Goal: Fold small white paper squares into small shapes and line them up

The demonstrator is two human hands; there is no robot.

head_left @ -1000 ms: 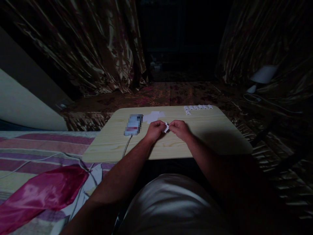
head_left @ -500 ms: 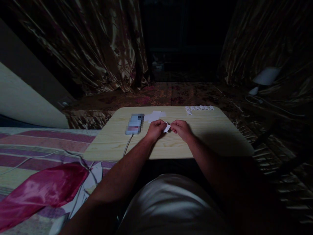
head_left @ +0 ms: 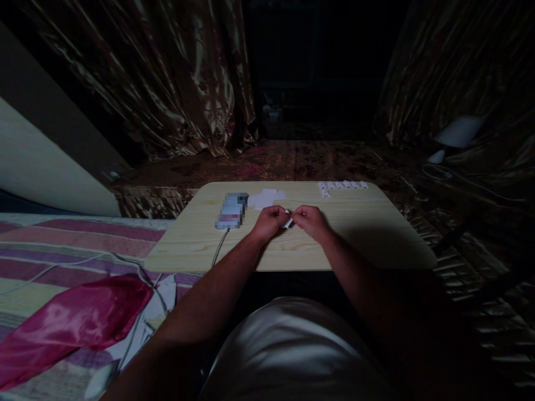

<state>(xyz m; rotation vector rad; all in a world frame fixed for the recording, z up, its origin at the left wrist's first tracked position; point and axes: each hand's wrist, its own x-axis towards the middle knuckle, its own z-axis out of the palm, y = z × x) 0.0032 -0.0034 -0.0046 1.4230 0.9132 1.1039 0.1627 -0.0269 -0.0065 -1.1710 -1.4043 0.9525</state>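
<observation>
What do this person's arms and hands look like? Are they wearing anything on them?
The left hand and right hand are bare, without gloves; no watch or bracelet shows in the dim light. The forearms show no sleeves. The person wears a pale top.

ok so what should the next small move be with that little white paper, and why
Probably hold the small white paper steady in the left hand and press its edge with the right hand: the left's fingers hold it, and the right's fingertips are at its side. Any crease is too small to make out.
</observation>
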